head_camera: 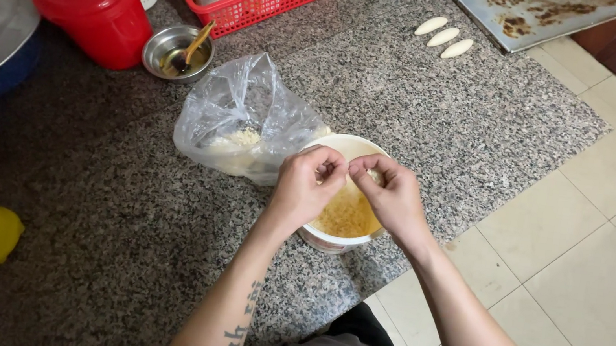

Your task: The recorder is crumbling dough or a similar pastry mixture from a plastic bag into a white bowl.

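Pinching dough (373, 175) over white tub (331, 241)

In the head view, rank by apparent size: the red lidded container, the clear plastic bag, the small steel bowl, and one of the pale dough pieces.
1. Clear plastic bag
2. Red lidded container, somewhat smaller
3. Small steel bowl
4. Dough piece

The dough piece lies farther from the camera, so its rank is only as seen.

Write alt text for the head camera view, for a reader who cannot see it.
Seen from above, a person's left hand and right hand pinch a small piece of dough together over a white tub of yellowish filling on a granite slab. A clear plastic bag lies beside the tub, a red container and small metal bowl behind it.
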